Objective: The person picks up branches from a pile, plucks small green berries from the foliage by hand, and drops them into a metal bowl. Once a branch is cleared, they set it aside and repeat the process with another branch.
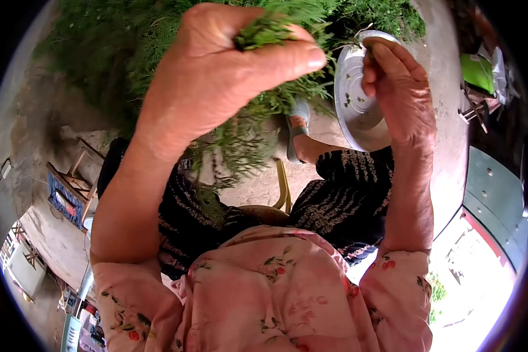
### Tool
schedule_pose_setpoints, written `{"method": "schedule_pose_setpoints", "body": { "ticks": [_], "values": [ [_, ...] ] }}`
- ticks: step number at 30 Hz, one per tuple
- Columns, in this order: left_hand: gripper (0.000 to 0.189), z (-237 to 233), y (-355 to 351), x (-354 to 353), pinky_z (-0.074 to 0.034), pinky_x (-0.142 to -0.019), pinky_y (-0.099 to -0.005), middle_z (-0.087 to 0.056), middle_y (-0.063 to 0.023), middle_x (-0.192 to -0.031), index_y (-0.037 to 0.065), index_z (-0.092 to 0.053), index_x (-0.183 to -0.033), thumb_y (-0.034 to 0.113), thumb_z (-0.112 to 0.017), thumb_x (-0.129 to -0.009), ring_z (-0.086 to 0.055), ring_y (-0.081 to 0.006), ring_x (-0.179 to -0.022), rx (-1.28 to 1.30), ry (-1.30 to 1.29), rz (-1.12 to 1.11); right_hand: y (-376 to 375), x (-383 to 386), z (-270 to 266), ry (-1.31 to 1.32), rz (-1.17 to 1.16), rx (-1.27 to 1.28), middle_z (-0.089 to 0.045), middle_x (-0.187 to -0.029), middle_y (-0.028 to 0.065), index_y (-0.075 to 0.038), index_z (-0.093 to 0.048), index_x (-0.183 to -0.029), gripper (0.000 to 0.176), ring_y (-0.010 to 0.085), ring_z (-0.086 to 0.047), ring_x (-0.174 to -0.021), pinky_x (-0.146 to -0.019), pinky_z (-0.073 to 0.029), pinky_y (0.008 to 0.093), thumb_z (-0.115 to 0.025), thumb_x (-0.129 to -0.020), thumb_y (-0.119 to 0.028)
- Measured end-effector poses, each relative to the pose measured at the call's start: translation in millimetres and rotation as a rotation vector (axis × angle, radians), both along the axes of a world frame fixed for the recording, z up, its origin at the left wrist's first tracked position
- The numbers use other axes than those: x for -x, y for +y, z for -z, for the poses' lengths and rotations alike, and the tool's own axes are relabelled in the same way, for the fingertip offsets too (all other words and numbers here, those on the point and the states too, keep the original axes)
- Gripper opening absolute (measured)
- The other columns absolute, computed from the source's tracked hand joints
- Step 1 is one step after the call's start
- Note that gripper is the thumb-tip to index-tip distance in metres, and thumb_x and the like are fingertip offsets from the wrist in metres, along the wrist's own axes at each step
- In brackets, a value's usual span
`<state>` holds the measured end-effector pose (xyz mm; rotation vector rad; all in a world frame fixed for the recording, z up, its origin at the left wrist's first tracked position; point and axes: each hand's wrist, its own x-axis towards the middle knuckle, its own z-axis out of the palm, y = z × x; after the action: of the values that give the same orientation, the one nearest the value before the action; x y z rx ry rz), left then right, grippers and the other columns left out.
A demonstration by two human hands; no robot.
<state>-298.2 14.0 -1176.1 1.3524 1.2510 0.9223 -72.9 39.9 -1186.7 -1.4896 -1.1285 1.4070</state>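
Observation:
My left hand (217, 73) is closed around a bunch of feathery green sprigs (270, 32), whose leafy ends hang below the wrist. Right of it, my right hand (398, 82) is held with thumb and fingers pinched together. What lies between those fingertips is too small to make out. Partly behind the right hand is a shiny metal basin (349, 111) with a few small dark green bits on its bottom. A large heap of the same greenery (100, 64) fills the top left, beyond my left hand.
Below the hands are my knees in dark patterned trousers (346, 199) and a sandaled foot (298, 132). A curved yellowish chair part (283, 182) shows between the legs. A small wooden chair (76, 182) stands at left; a stool with a green item (477, 73) is at right.

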Motion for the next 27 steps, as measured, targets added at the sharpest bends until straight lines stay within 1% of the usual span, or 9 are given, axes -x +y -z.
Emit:
{"method": "schedule_pose_setpoints", "body": {
  "ticks": [2, 6, 9, 14, 19, 20, 22, 23, 27],
  "values": [
    [0.019, 4.1, -0.1, 5.6, -0.027, -0.04, -0.0182, -0.063, 0.0043, -0.066, 0.014, -0.07, -0.085, 0.03, -0.068, -0.076, -0.04, 0.0, -0.046, -0.041, 0.037, -0.051, 11.0, -50.6, 35.0, -0.267, 0.055, 0.018, -0.06, -0.076, 0.005, -0.001, -0.063, -0.101, 0.022, 0.0067, -0.052, -0.059, -0.053, -0.044, 0.0193, -0.059, -0.082, -0.013],
    [0.019, 4.0, 0.0, 15.3, -0.029, -0.043, -0.0174, -0.065, 0.0045, -0.07, 0.014, -0.07, -0.083, 0.031, -0.068, -0.074, -0.044, -0.0001, -0.051, 0.013, 0.064, -0.185, 12.6, -166.7, 107.2, -1.098, -0.087, -0.11, -0.062, -0.099, 0.0193, 0.0, -0.056, -0.111, 0.039, 0.032, -0.06, -0.087, -0.075, -0.049, 0.0365, -0.059, -0.079, -0.023],
    [0.019, -1.7, -0.6, 15.4, -0.029, -0.046, -0.0173, -0.065, 0.0042, -0.072, 0.014, -0.07, -0.083, 0.03, -0.068, -0.073, -0.046, 0.0, -0.056, 0.067, 0.095, -0.269, 9.2, -186.5, 108.7, -1.573, -0.136, -0.066, -0.053, -0.115, 0.0213, -0.002, -0.047, -0.122, 0.053, 0.0345, -0.053, -0.102, -0.087, -0.042, 0.039, -0.06, -0.08, -0.032],
    [0.02, -3.1, 0.4, 12.8, -0.03, -0.047, -0.0178, -0.065, 0.0046, -0.071, 0.013, -0.069, -0.082, 0.03, -0.068, -0.072, -0.046, 0.0002, -0.058, 0.062, 0.065, -0.277, 25.3, -99.7, 45.9, -1.293, 0.1, -0.654, -0.035, -0.133, 0.0251, 0.001, -0.035, -0.13, 0.069, 0.0373, -0.035, -0.123, -0.099, -0.033, 0.0433, -0.049, -0.085, -0.049],
    [0.019, 1.3, -0.9, 21.4, -0.029, -0.043, -0.0168, -0.064, 0.0037, -0.07, 0.012, -0.069, -0.084, 0.028, -0.068, -0.075, -0.044, -0.0001, -0.052, 0.051, 0.027, -0.167, 10.9, -52.7, 68.8, -1.51, 0.069, -1.061, -0.024, -0.14, 0.0206, -0.005, -0.022, -0.137, 0.069, 0.0373, -0.023, -0.13, -0.104, -0.026, 0.0502, -0.049, -0.087, -0.043],
    [0.018, 1.9, -1.7, 22.4, -0.029, -0.041, -0.0164, -0.064, 0.0034, -0.07, 0.011, -0.069, -0.085, 0.027, -0.067, -0.076, -0.043, 0.0, -0.049, 0.045, 0.016, -0.132, -9.4, -56.9, 100.6, -1.643, -0.06, -0.746, -0.015, -0.142, 0.0256, -0.001, -0.014, -0.138, 0.082, 0.0399, -0.014, -0.132, -0.108, -0.01, 0.051, -0.045, -0.083, -0.054],
    [0.017, 7.6, -5.0, 24.3, -0.029, -0.039, -0.0163, -0.064, 0.0031, -0.069, 0.011, -0.069, -0.085, 0.026, -0.067, -0.077, -0.042, 0.0002, -0.048, 0.019, 0.013, -0.104, -87.1, -73.9, 182.4, -1.931, -0.991, 0.138, -0.033, -0.132, 0.0219, 0.0, -0.033, -0.127, 0.067, 0.0361, -0.032, -0.122, -0.105, -0.018, 0.0478, -0.055, -0.077, -0.039],
    [0.015, 9.5, -4.6, 25.3, -0.029, -0.038, -0.0162, -0.063, 0.0027, -0.068, 0.012, -0.069, -0.085, 0.024, -0.067, -0.077, -0.041, 0.0003, -0.046, -0.013, 0.011, -0.071, -119.7, -54.5, 177.1, -1.528, -1.258, 0.509, -0.049, -0.123, 0.0193, 0.0, -0.05, -0.118, 0.055, 0.0346, -0.047, -0.113, -0.102, -0.027, 0.0456, -0.056, -0.074, -0.032],
    [0.014, 11.1, -7.1, 29.7, -0.03, -0.038, -0.0168, -0.058, 0.0049, -0.062, 0.012, -0.068, -0.083, 0.025, -0.068, -0.077, -0.041, 0.0009, -0.047, -0.146, 0.02, -0.043, -92.6, -91.3, 215.4, -1.204, -1.236, 0.571, -0.061, -0.101, 0.0206, 0.002, -0.062, -0.099, 0.042, 0.0383, -0.058, -0.094, -0.084, -0.044, 0.0429, -0.056, -0.075, -0.033]
  ]
}}
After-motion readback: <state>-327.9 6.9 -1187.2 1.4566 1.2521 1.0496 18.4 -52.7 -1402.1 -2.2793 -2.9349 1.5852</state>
